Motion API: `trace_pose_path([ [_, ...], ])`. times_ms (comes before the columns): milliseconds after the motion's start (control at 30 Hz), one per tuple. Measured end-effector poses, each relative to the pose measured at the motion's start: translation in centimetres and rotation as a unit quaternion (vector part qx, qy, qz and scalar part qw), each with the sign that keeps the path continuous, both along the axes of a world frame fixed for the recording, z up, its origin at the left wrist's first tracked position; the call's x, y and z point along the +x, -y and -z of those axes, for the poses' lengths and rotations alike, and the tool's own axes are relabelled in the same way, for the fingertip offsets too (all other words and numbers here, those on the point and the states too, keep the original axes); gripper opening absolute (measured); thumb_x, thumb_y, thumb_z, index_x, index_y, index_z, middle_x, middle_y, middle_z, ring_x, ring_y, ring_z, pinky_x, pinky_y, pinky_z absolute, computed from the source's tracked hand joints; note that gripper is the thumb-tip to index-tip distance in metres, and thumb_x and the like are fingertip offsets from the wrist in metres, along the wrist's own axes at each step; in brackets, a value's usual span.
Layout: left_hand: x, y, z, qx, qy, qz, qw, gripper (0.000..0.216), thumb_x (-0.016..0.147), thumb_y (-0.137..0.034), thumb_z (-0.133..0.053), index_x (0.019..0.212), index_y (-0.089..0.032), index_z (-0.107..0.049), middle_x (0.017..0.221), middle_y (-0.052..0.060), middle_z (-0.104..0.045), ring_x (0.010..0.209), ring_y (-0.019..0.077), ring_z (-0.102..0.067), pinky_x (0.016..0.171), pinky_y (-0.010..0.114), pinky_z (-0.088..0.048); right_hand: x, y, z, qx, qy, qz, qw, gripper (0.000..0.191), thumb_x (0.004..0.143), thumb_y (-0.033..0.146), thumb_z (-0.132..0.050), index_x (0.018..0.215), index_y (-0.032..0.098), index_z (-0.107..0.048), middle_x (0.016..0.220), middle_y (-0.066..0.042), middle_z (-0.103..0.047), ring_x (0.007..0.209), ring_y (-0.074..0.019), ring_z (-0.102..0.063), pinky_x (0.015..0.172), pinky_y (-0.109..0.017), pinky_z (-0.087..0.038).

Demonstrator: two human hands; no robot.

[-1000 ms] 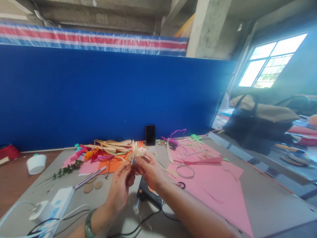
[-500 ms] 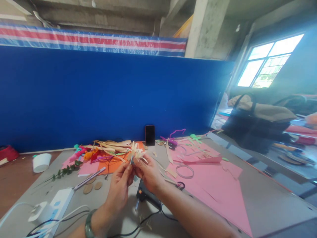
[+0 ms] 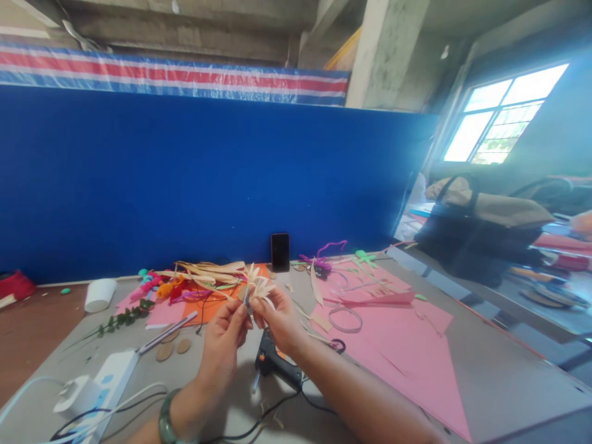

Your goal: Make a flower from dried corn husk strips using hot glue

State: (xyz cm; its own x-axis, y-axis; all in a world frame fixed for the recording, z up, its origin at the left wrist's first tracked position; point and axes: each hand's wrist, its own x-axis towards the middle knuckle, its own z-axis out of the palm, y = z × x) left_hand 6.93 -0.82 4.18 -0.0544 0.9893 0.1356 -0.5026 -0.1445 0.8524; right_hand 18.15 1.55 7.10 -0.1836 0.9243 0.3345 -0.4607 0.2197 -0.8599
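Before me, a cream flower point(image 3: 259, 285) with narrow, husk-like petals is held up between both hands. My left hand point(image 3: 226, 330) pinches its thin bluish stem from the left, thumb on top. From the right, my right hand point(image 3: 280, 317) closes its fingers around the base of the petals; the exact grip is partly hidden. Beneath the hands a black glue gun point(image 3: 280, 369) lies on the grey table point(image 3: 379, 407), its cord running toward me. Pale scraps lie near its nozzle end.
On the left are a white power strip point(image 3: 106, 394), wooden discs point(image 3: 164, 352), a green leafy sprig point(image 3: 124, 317) and a white cup point(image 3: 100, 295). Dried husk strips point(image 3: 208, 274) lie behind. A phone point(image 3: 280, 251) stands against the blue partition point(image 3: 208, 172). Pink paper point(image 3: 407, 364) spreads right.
The white cup has shifted right and now leans; a small green piece shows on the brown surface to its left. The flower has turned slightly in my hands, its petals more spread to view.
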Motion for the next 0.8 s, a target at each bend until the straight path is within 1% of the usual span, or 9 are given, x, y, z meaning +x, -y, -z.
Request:
trace_pose_path([
  [167,0.0,0.4,-0.6,0.0,0.004,-0.015,1.0,0.025,0.076,-0.035,-0.072,0.084,-0.017,-0.057,0.061,-0.005,-0.059,0.044,0.0029,-0.043,0.043,0.014,-0.028,0.0,0.1,-0.2,0.026,0.012,0.016,0.999,0.026,0.071,0.033,-0.076,0.075,0.017,-0.056,0.06,0.005,-0.051,0.044,-0.0054,-0.043,0.045,-0.021,-0.032],
  [300,0.0,0.6,-1.2,0.014,0.023,-0.025,0.999,0.027,0.074,-0.036,-0.074,0.082,-0.017,-0.056,0.061,-0.005,-0.059,0.048,0.0033,-0.046,0.046,0.013,-0.032,0.0,0.3,-0.6,0.005,-0.01,-0.002,1.0,0.033,0.066,0.034,-0.08,0.082,0.019,-0.054,0.062,0.005,-0.054,0.049,-0.0073,-0.045,0.048,-0.021,-0.034],
  [400,0.0,0.6,-1.4,0.014,0.017,-0.03,0.999,0.027,0.074,-0.036,-0.074,0.078,-0.017,-0.056,0.059,-0.005,-0.058,0.046,0.0032,-0.044,0.043,0.014,-0.029,0.0,0.4,-0.9,-0.006,0.024,-0.009,1.0,0.03,0.069,0.037,-0.078,0.078,0.017,-0.057,0.057,0.005,-0.053,0.049,-0.0077,-0.044,0.049,-0.022,-0.033],
  [533,0.0,0.5,-1.3,0.024,0.017,-0.031,0.999,0.028,0.076,-0.036,-0.072,0.074,-0.017,-0.053,0.055,-0.006,-0.055,0.043,0.0025,-0.04,0.041,0.014,-0.026,0.1,0.4,-0.9,-0.016,0.062,-0.029,0.998,0.029,0.069,0.038,-0.077,0.071,0.015,-0.06,0.054,0.004,-0.052,0.048,-0.0078,-0.043,0.049,-0.023,-0.033],
  [800,0.0,0.5,-1.0,0.028,-0.002,-0.059,0.998,0.028,0.076,-0.038,-0.072,0.074,-0.016,-0.054,0.057,-0.006,-0.055,0.044,0.0031,-0.04,0.042,0.014,-0.026,0.0,0.7,-0.8,-0.037,0.063,-0.012,0.997,0.029,0.069,0.037,-0.077,0.068,0.016,-0.058,0.053,0.005,-0.051,0.047,-0.0069,-0.042,0.048,-0.022,-0.031],
])
